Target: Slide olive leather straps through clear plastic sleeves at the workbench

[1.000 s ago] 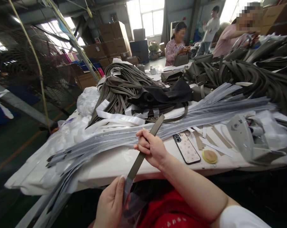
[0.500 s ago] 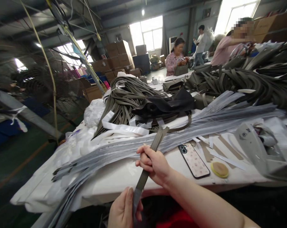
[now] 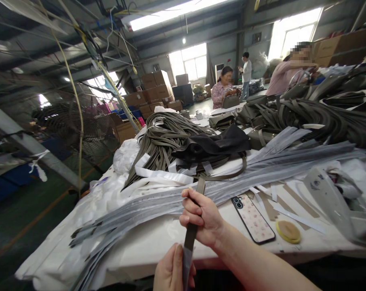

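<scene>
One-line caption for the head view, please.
Both hands, left and right, grip an olive strap beside a phone.

Daylight enters through the far windows (image 3: 191,60) and a roof skylight (image 3: 171,16), both blown out to white glare; the hall's left side is dim. The desk (image 3: 146,234) top is evenly lit, shadows soft. Strong wide-angle bending at the edges; left margin and fan (image 3: 76,125) slightly blurred, centre sharp.
</scene>
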`<state>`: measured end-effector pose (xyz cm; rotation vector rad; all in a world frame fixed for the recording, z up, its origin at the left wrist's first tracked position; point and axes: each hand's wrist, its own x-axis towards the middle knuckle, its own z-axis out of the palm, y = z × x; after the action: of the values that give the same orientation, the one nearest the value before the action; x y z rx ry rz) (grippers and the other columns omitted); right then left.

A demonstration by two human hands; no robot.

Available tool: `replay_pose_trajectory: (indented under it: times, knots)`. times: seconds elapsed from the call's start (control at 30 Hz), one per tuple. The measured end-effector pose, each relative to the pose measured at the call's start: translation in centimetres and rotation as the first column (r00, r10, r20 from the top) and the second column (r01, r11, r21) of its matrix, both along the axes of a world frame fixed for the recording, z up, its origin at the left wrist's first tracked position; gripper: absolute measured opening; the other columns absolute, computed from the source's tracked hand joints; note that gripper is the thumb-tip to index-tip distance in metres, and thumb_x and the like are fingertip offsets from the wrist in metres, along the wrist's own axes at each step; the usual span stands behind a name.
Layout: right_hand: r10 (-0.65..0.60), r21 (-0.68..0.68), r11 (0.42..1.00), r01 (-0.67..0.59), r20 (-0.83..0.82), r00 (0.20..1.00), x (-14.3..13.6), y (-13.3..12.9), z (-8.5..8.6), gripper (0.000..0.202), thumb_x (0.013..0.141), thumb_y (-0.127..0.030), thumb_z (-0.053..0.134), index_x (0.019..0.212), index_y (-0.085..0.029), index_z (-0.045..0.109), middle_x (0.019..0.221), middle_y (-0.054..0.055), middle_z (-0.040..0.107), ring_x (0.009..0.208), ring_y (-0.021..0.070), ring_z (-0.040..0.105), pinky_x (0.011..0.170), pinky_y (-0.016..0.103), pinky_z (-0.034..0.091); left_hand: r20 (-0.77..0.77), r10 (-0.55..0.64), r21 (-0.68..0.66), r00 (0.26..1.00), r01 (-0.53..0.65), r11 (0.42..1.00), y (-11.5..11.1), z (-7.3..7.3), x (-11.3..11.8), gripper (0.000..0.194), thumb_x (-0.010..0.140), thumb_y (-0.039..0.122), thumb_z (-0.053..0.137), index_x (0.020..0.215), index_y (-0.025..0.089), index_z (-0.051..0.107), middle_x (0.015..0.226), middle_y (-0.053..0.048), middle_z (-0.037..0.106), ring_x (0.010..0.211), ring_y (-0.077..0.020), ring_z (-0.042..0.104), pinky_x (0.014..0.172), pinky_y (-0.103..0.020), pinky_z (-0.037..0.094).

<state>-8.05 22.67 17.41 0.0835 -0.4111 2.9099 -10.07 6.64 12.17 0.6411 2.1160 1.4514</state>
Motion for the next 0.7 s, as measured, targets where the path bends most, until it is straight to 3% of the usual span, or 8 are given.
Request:
replay_pose_trajectory:
  times: [0.17, 0.27, 0.33, 0.4, 0.43, 0.5, 0.6, 0.7]
  knots:
    - [-0.093, 0.188, 0.978, 0.093, -0.008, 0.996, -0.3, -1.6, 0.8, 0.029, 0.089, -0.044, 0.068, 0.084, -0.016, 0.065, 0.043, -0.016, 0.027, 0.034, 0.0023, 0.012, 0.054, 0.022, 0.045, -0.039, 0.041, 0.104, 0.998, -0.037, 0.994, 0.7, 1.7, 0.4, 0.063, 0.091, 0.070, 0.038, 0.061, 0.020, 0.059, 0.048, 0.002, 0.056, 0.045, -0.0111, 0.051, 0.051, -0.022, 0.038]
    - [-0.176, 0.321, 0.933, 0.163, 0.010, 0.984, -0.1, -1.9, 1.1, 0.030, 0.087, -0.048, 0.068, 0.082, -0.018, 0.066, 0.043, -0.015, 0.028, 0.034, 0.0028, 0.018, 0.060, 0.025, 0.048, -0.102, 0.096, 0.089, 0.990, -0.087, 0.992, 0.6, 3.1, 0.5, 0.062, 0.092, 0.068, 0.037, 0.060, 0.020, 0.058, 0.045, 0.003, 0.054, 0.043, -0.0111, 0.048, 0.050, -0.024, 0.037]
    - [-0.268, 0.489, 0.842, 0.227, 0.014, 0.963, 0.4, -2.2, 1.0, 0.026, 0.082, -0.043, 0.073, 0.089, -0.019, 0.071, 0.053, -0.009, 0.049, 0.045, 0.0066, 0.043, 0.070, 0.028, 0.050, -0.133, 0.146, 0.085, 0.980, -0.136, 0.987, 0.4, 3.8, 0.3, 0.060, 0.091, 0.068, 0.039, 0.059, 0.021, 0.056, 0.043, 0.004, 0.051, 0.041, -0.0111, 0.046, 0.048, -0.024, 0.037]
    - [-0.341, 0.704, 0.663, 0.256, -0.021, 0.940, 1.1, -2.9, 0.4, 0.028, 0.074, -0.034, 0.079, 0.099, -0.022, 0.075, 0.089, 0.003, 0.069, 0.082, 0.0168, 0.063, 0.087, 0.033, 0.049, -0.139, 0.168, 0.123, 0.976, -0.151, 0.981, 0.2, 4.2, -0.1, 0.057, 0.089, 0.069, 0.044, 0.060, 0.021, 0.055, 0.045, 0.005, 0.051, 0.041, -0.0114, 0.046, 0.046, -0.023, 0.037]
    - [-0.358, 0.787, 0.567, 0.246, -0.034, 0.933, 1.3, -3.4, -0.1, 0.032, 0.072, -0.031, 0.080, 0.102, -0.023, 0.076, 0.106, 0.006, 0.069, 0.100, 0.0222, 0.063, 0.093, 0.035, 0.047, -0.122, 0.162, 0.150, 0.979, -0.143, 0.978, 0.1, 4.2, -0.4, 0.055, 0.087, 0.070, 0.047, 0.064, 0.021, 0.057, 0.049, 0.004, 0.055, 0.044, -0.0122, 0.048, 0.045, -0.023, 0.037]
    - [-0.379, 0.864, 0.460, 0.202, -0.015, 0.925, 1.7, -4.5, -1.1, 0.029, 0.076, -0.031, 0.076, 0.103, -0.023, 0.076, 0.115, 0.007, 0.068, 0.111, 0.0268, 0.060, 0.097, 0.038, 0.046, -0.034, 0.125, 0.191, 0.992, -0.117, 0.975, 0.0, 3.9, -0.9, 0.051, 0.085, 0.070, 0.051, 0.078, 0.020, 0.062, 0.063, -0.001, 0.065, 0.053, -0.0154, 0.055, 0.043, -0.023, 0.037]
    - [-0.396, 0.864, 0.467, 0.186, 0.017, 0.918, 2.0, -5.1, -2.0, 0.030, 0.090, -0.046, 0.060, 0.096, -0.020, 0.076, 0.099, 0.008, 0.072, 0.099, 0.0263, 0.066, 0.090, 0.040, 0.050, 0.188, -0.023, 0.212, 0.982, -0.017, 0.977, -0.4, 3.2, -1.3, 0.052, 0.087, 0.066, 0.052, 0.097, 0.017, 0.064, 0.082, -0.007, 0.074, 0.071, -0.0204, 0.065, 0.054, -0.024, 0.048]
    - [-0.418, 0.859, 0.436, 0.269, -0.072, 0.906, 2.5, -3.5, -1.0, 0.046, 0.096, -0.055, 0.048, 0.086, -0.018, 0.074, 0.091, 0.009, 0.074, 0.092, 0.0245, 0.068, 0.087, 0.038, 0.051, 0.157, -0.235, 0.128, 0.959, 0.217, 0.968, -1.5, 1.9, -1.6, 0.043, 0.077, 0.049, 0.072, 0.102, 0.015, 0.066, 0.089, -0.006, 0.075, 0.083, -0.0236, 0.067, 0.076, -0.029, 0.053]
